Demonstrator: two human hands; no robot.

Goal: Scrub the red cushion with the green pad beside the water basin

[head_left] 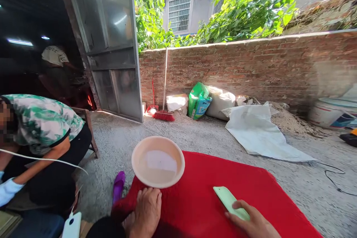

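My right hand (251, 218) grips one end of a pale green flat piece (225, 198), long and narrow, between thumb and fingers. The piece is tilted over a red cloth (200, 178) spread in front of me; whether it touches the cloth I cannot tell. On the cloth's left part rests my left hand (148, 208), its fingers bent down and pressed together; anything inside them is hidden. Just beyond these fingers stands a round beige basin (134, 160) with what looks like clear water in it.
On the left a person (44, 119) bends forward on a chair, near a white phone (71, 226) with a cable. A purple shoe (119, 184) lies on the concrete. Along the brick wall (251, 67) are a broom (164, 116), sacks (220, 102), a white sheet (251, 126) and a bucket (325, 113).
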